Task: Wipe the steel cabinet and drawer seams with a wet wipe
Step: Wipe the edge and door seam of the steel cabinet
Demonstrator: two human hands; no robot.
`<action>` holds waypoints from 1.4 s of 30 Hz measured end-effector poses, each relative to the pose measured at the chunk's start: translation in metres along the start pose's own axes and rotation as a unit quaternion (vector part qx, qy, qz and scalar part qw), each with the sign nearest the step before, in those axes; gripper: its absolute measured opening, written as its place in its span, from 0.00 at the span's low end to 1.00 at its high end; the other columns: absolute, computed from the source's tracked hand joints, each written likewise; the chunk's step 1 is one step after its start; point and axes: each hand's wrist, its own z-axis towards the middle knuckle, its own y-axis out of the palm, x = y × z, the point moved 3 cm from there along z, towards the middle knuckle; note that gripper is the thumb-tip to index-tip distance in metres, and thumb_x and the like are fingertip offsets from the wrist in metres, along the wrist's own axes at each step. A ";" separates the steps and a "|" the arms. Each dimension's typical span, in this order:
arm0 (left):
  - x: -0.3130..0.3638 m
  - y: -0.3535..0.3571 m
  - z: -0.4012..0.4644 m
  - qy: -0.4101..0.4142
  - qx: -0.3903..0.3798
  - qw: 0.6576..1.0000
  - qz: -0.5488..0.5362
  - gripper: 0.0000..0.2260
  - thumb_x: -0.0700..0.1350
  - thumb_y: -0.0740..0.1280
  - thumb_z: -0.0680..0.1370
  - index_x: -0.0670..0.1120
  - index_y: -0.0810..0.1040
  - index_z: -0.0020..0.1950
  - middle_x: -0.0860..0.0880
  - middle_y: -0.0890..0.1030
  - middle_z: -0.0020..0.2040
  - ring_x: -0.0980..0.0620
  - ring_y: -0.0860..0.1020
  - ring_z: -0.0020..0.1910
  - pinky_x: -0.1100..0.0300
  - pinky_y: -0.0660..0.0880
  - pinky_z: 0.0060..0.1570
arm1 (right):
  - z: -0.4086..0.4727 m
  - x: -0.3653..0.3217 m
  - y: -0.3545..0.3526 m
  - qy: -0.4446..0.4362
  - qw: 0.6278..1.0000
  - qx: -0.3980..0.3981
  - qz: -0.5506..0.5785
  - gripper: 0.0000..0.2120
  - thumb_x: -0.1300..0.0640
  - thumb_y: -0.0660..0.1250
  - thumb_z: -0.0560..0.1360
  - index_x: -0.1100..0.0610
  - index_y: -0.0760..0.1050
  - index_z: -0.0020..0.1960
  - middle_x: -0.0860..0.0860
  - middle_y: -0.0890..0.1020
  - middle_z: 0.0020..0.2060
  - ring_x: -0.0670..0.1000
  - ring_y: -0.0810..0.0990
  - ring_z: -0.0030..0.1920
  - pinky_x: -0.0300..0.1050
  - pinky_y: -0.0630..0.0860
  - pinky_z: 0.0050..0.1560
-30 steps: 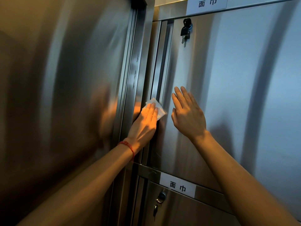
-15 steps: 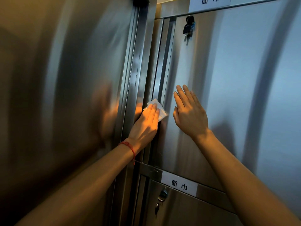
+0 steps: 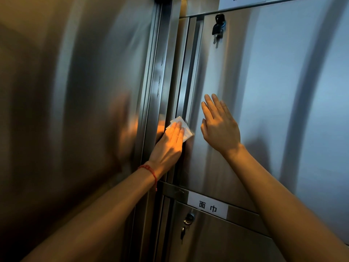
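Since a second ago your view has dropped slightly. Your left hand (image 3: 170,142) presses the folded white wet wipe (image 3: 181,127) flat-fingered onto the upright steel door seam (image 3: 186,87); your right hand (image 3: 219,125) lies flat, fingers straight, on the brushed-steel cabinet door (image 3: 264,110). Light pressure could let the wipe slip off the groove.

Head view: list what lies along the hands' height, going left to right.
Large steel panel → left hand pressing the wet wipe on the seam → right hand flat on the cabinet door.

A brushed-steel cabinet door (image 3: 264,110) carries a key (image 3: 217,31) in its lock; a white printed label (image 3: 207,207) sits on the rail (image 3: 245,217) just below it.
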 end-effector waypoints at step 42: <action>0.045 -0.005 -0.075 -0.002 -0.027 0.994 -0.103 0.17 0.32 0.52 0.76 0.35 0.67 0.64 0.36 0.76 0.61 0.41 0.73 0.63 0.50 0.69 0.64 | -0.001 0.001 0.000 -0.001 1.000 -0.008 -0.001 0.23 0.60 0.63 0.75 0.67 0.69 0.67 0.63 0.69 0.67 0.62 0.65 0.70 0.55 0.58 0.71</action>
